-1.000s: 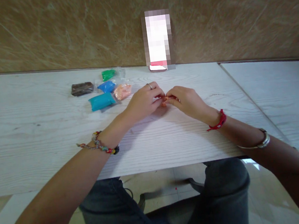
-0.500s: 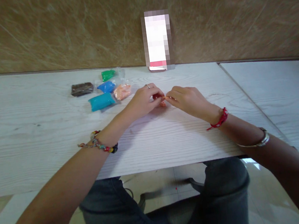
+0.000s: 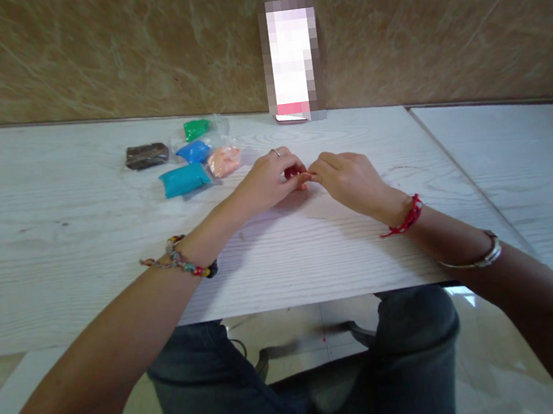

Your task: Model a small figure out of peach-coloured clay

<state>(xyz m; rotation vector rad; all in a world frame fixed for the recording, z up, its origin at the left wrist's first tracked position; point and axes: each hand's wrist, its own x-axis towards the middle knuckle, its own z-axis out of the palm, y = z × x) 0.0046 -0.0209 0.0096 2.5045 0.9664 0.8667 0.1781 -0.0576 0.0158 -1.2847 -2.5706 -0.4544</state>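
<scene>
Fingertips of the left hand [image 3: 297, 172] and right hand [image 3: 315, 168] pinch a small orange piece [image 3: 308, 176] between them above a white wood-grain table [image 3: 288, 259], less of it showing than half a second ago. From the piece, a phone [image 3: 288, 58], its screen blurred, stands at 12 o'clock; a peach packet [image 3: 224, 161] and a teal packet [image 3: 185, 179] lie between 9 and 10, all slightly higher in view than before.

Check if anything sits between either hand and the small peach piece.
Nothing visible does: the left hand and right hand both have fingertips at the small peach piece. The peach packet lies off to the left.
</scene>
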